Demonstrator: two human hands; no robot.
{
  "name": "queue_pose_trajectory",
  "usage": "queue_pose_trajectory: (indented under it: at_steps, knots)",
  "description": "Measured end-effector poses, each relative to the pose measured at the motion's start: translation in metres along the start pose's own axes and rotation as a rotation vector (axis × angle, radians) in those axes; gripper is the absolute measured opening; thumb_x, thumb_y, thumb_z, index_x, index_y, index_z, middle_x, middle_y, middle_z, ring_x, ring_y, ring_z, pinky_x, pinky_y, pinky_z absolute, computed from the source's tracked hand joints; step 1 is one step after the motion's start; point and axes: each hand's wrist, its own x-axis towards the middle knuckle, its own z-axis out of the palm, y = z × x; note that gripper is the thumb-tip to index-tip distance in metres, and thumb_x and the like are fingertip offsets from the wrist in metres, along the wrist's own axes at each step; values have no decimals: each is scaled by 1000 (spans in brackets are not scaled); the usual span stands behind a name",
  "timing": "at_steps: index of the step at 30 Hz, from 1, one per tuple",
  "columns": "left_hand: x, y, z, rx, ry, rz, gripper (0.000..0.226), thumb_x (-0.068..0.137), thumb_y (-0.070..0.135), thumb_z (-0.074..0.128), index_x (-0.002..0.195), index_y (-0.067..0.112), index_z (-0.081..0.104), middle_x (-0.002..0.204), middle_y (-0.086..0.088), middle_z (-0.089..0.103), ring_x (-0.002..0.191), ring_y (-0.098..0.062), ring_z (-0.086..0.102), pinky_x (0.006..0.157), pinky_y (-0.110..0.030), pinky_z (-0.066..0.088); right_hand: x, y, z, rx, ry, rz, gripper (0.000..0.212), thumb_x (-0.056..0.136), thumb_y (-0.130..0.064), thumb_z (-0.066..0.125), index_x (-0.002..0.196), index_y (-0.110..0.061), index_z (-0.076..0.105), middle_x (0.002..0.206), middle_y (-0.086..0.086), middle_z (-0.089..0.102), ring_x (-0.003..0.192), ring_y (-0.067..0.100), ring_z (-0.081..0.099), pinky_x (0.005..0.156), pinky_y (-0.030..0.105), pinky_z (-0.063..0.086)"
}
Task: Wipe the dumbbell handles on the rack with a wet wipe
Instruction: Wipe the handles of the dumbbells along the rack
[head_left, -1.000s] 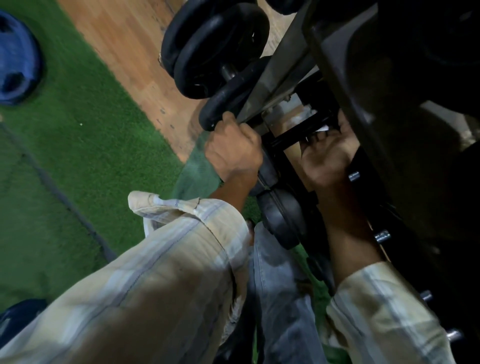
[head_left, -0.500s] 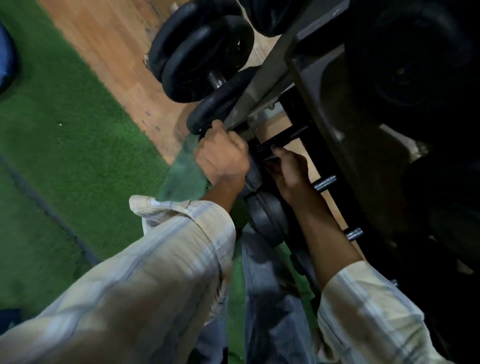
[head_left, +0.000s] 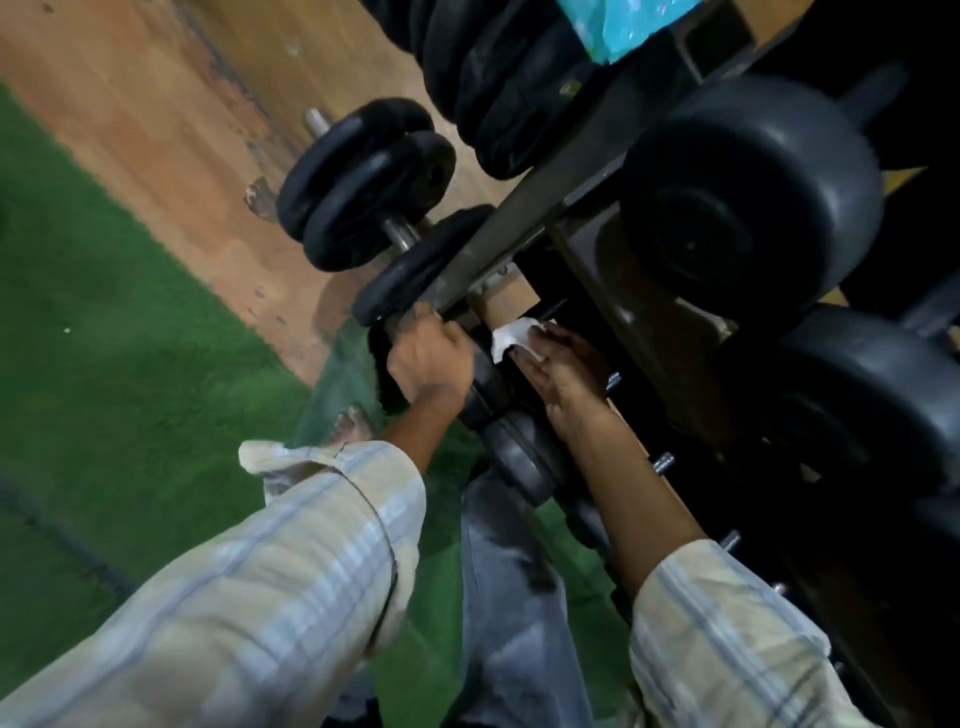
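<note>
Pinching the white wet wipe (head_left: 511, 335) in my right hand (head_left: 563, 371) low in the dumbbell rack (head_left: 524, 218), left hand (head_left: 428, 358) gripping a plate's edge, I should wrap it fully round the handle, hidden here.

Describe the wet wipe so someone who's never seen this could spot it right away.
Look at the dark dumbbell rack and follow its slanted rail down to the two hands. The wet wipe is the crumpled scrap at the right hand fingertips, the only white thing among black weights.
</note>
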Motion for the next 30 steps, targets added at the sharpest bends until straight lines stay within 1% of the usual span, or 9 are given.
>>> queue_pose_trajectory:
  at_steps: [4,5,8,13,16,19,24,27,30]
  knots:
    - [0,2,-49,-240,-254,-39,11,94,22,56,90,16,64,98,-14,71,94,-35,65,77,-38,52,-37,-12,9,77,-4,77,18,97,-1,57,87,-8,69,75,4,73,64,12,69,73,24,58]
    - [-3,2,-64,-299,-283,-32,10,91,19,57,84,18,63,95,-13,71,93,-34,65,77,-37,52,-46,-13,12,127,32,83,11,97,-3,58,98,0,68,85,10,77,70,15,72,76,26,59]
    - [-7,-4,-98,-413,-295,-49,14,78,28,54,67,19,56,73,-9,69,76,-34,68,71,-45,58,-66,-14,23,201,60,21,44,85,-10,70,124,10,63,123,27,68,108,36,70,100,47,55]
    - [-14,4,-177,-591,-252,-98,18,78,29,57,74,12,61,68,-16,66,61,-29,65,62,-47,59,-120,-46,53,307,43,-20,12,85,2,70,98,2,70,104,23,69,71,26,69,100,52,53]
    - [-23,13,-232,-688,-220,-102,19,90,10,55,83,-7,59,65,-14,63,46,-15,54,48,-27,48,-145,-64,79,319,29,-64,42,75,-5,80,113,10,69,110,25,71,94,41,71,97,57,54]
    - [-22,14,-268,-710,-182,-51,18,87,13,55,80,-3,60,62,-11,64,49,-18,57,55,-37,52,-144,-70,105,293,-71,-67,77,54,-14,90,120,16,63,122,34,65,113,49,64,94,52,57]
    - [-13,11,-319,-742,-133,10,25,77,24,55,77,0,59,69,-20,66,54,-23,58,60,-51,55,-217,-101,151,304,-96,-154,38,78,-4,77,109,14,65,110,28,68,81,35,68,78,42,58]
    - [-17,8,-353,-764,-135,23,18,80,20,56,71,6,62,62,-13,66,51,-21,56,54,-40,51,-239,-102,171,345,-119,-158,21,85,1,73,106,3,68,105,22,68,73,28,69,83,44,58]
    - [-23,0,-388,-813,-123,26,19,83,13,55,66,10,60,57,-5,63,46,-19,54,51,-31,45,-257,-95,190,347,-124,-170,26,87,-2,72,112,5,68,105,21,70,70,25,71,63,35,61]
